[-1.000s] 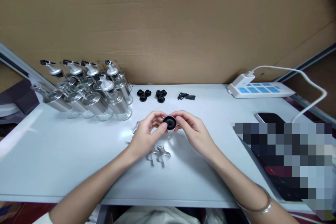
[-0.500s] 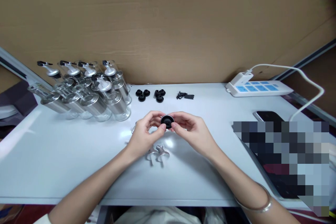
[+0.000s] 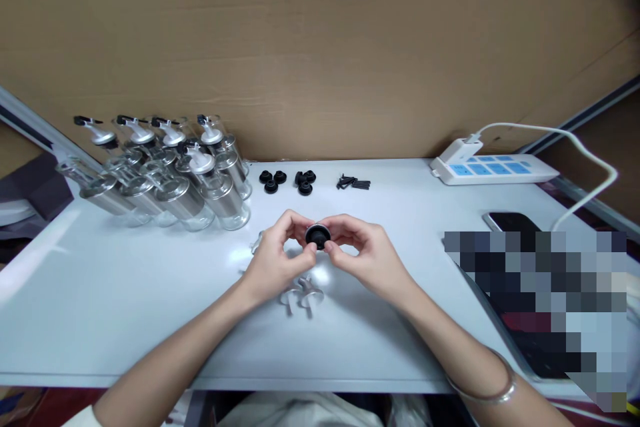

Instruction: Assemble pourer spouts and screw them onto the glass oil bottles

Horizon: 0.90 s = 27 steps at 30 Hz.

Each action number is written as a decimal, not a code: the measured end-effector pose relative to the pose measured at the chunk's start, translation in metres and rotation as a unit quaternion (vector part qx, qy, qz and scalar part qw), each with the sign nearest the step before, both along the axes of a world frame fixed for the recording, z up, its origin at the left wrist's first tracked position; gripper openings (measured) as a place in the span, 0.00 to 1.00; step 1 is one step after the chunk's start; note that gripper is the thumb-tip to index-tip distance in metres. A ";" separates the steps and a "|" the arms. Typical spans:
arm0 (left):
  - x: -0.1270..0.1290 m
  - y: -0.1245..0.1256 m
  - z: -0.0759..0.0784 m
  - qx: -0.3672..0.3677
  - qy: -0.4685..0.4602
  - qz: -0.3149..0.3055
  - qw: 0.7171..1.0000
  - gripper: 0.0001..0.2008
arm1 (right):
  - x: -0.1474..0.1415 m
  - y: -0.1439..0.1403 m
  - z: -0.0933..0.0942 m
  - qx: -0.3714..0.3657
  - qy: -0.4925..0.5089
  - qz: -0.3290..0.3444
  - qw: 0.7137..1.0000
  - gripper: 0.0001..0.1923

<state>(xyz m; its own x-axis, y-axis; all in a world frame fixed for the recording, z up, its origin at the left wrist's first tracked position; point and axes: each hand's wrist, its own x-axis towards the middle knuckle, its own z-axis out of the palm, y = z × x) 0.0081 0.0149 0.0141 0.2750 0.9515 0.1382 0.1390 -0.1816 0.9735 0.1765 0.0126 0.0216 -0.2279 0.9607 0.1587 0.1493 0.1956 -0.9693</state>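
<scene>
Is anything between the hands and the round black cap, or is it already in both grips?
Nothing visible stands between. The left hand and right hand both pinch the black cap at their fingertips, above the white table.

You are looking at an evenly lit scene, moderately bright, with soft light falling from above and slightly ahead. The white table (image 3: 125,307) returns a pale glare patch just beside your left hand (image 3: 273,263) and a broader sheen toward its left edge. Shadows under both hands are faint and diffuse. The glass bottles (image 3: 165,173) carry small specular highlights. Wide-angle distortion bows the table edges and the cardboard wall (image 3: 320,47) near the frame borders; the top right corner darkens. Focus holds at centre and softens slightly outward. A pixelated block (image 3: 540,307) masks the lower right.
</scene>
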 end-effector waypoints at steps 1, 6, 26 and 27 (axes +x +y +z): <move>0.000 0.000 0.000 0.002 0.002 -0.001 1.000 0.08 | 0.000 0.000 0.000 0.005 -0.006 0.001 1.000 0.10; 0.000 0.000 -0.002 0.018 0.013 0.000 1.000 0.08 | -0.001 -0.001 0.000 0.026 -0.027 0.001 0.999 0.10; -0.001 -0.001 -0.004 0.058 0.061 0.010 0.996 0.08 | 0.000 -0.002 -0.002 0.013 -0.019 0.017 1.000 0.08; -0.001 0.000 -0.005 0.069 0.059 0.010 0.996 0.08 | 0.000 -0.001 -0.002 0.015 -0.005 0.019 1.000 0.08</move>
